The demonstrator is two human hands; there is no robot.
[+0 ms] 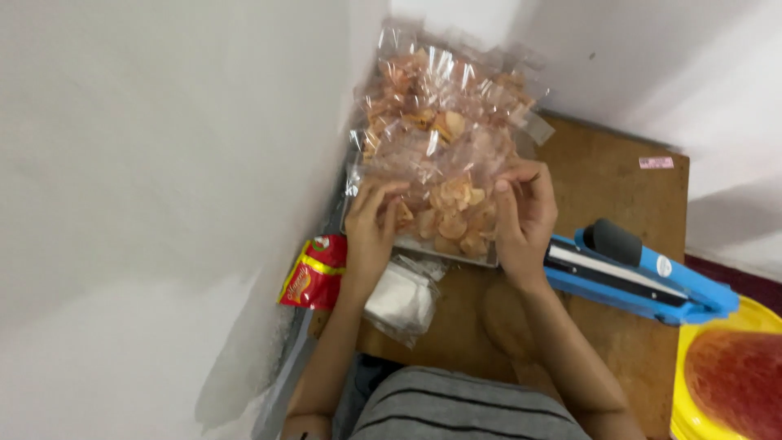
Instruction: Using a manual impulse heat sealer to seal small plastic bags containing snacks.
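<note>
I hold a clear bag of chips [450, 213] at the counter's [619, 175] middle, both hands pinching it: left hand [371, 224] at nine o'clock, right hand [524, 216] at three. Gripping too tightly could crush chips; the pile of bags [444, 106] at twelve might slide.

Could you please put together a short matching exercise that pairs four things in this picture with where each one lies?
Things:
1. clear bag of crackers
2. blue heat sealer
3. red and yellow packet
4. yellow tray

Places:
A. at the bottom right corner of the view
B. between the left hand and the right hand
C. on the wooden table, right of the right hand
D. by the white wall, left of the left wrist

Pairs: 1-B, 2-C, 3-D, 4-A
</note>
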